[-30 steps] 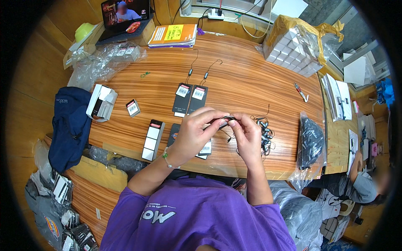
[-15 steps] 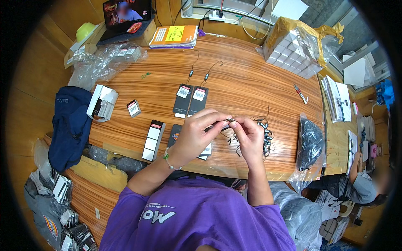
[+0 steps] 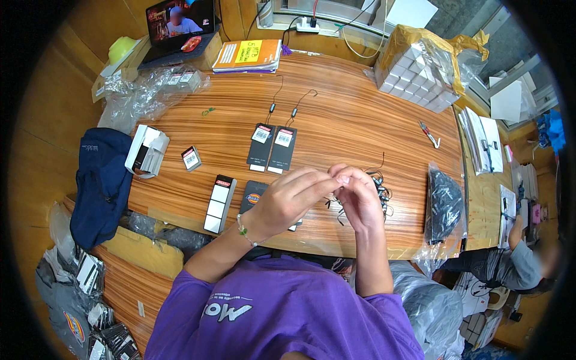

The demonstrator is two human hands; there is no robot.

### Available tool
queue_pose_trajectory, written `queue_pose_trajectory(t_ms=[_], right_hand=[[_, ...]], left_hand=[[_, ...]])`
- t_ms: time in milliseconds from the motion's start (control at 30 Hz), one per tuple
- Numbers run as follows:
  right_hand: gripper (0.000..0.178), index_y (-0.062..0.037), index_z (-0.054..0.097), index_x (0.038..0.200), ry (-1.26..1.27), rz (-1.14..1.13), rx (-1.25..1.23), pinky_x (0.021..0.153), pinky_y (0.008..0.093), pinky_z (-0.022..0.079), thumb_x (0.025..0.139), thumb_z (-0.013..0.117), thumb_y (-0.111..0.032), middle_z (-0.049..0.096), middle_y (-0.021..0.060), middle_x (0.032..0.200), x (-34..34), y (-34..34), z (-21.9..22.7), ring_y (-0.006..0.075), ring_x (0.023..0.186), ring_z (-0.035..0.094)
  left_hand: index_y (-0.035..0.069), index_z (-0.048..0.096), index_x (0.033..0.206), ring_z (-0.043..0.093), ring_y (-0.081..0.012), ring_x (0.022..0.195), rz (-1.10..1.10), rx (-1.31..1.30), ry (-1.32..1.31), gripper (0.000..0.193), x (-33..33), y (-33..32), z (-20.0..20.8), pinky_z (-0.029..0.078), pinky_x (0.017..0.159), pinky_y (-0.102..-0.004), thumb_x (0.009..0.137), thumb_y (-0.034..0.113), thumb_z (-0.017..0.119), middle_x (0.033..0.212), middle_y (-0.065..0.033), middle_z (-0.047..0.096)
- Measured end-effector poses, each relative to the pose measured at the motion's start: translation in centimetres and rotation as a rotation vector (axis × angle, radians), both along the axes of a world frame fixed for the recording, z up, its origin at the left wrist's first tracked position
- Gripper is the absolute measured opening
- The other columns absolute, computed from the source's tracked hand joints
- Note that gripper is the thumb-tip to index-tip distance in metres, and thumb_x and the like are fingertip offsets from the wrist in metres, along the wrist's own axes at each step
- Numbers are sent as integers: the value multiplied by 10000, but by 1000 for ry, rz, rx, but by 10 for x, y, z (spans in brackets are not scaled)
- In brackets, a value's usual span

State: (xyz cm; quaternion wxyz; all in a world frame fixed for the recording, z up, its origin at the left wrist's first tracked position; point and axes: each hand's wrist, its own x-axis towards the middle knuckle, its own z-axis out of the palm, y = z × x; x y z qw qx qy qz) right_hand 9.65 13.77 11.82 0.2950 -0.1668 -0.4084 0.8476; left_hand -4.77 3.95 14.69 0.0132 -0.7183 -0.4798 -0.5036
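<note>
My left hand (image 3: 291, 201) and my right hand (image 3: 362, 201) meet fingertip to fingertip above the front of the table. Both are closed in a pinch, and what they hold, if anything, is hidden by the fingers. Just under the right hand lies a tangle of dark hang-tag strings (image 3: 382, 193). A stack of dark hang tags (image 3: 252, 193) is partly covered by my left hand. Beyond the hands, two dark hang tags (image 3: 282, 149) with white stickers lie side by side, strings stretched away from me. A strip of white labels (image 3: 217, 204) sits left of my left wrist.
A small label stack (image 3: 191, 158) and a white box of tags (image 3: 147, 150) lie to the left beside dark blue cloth (image 3: 102, 186). Snips (image 3: 429, 134) and a bag of black strings (image 3: 445, 201) are on the right. Wrapped white boxes (image 3: 414, 75) stand at the back right.
The fingertips have drawn together and slightly to the right. The dark piece with a pale spot that showed between them is now out of sight.
</note>
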Motion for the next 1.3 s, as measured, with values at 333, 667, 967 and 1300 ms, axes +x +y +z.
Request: queue_pose_trajectory(t_ms=[333, 667, 967, 1300], right_hand=[[104, -34, 557, 866, 70, 4, -109, 766, 333, 476, 885, 514, -126, 566, 66, 827, -7, 11, -6, 177, 809, 566], [152, -36, 520, 1030, 299, -257, -17, 700, 305, 395, 894, 523, -106, 465, 28, 722, -9, 22, 22, 141, 709, 443], [280, -41, 477, 1084, 140, -405, 236, 559, 254, 352, 823, 579, -56, 472, 6, 680, 15, 17, 27, 100, 572, 444], [252, -21, 463, 1066, 18, -404, 349, 546, 232, 358, 834, 560, -41, 469, 19, 655, 10, 15, 29, 107, 570, 438]], left_hand=[[26, 622, 994, 598, -238, 777, -195, -84, 95, 307, -8, 1, -5, 491, 671, -322, 691, -26, 620, 878, -86, 613], [55, 595, 1100, 586, -222, 910, -23, -408, -291, 347, -17, -1, -18, 471, 787, -307, 761, 73, 665, 1000, -91, 603], [103, 589, 1143, 451, -278, 1131, 305, -766, -110, 474, -129, -89, -20, 359, 974, -369, 703, 225, 716, 1171, -104, 514], [46, 556, 1158, 519, -209, 1061, 446, -711, -106, 472, -127, -113, -44, 422, 914, -317, 709, 72, 699, 1165, -90, 515]])
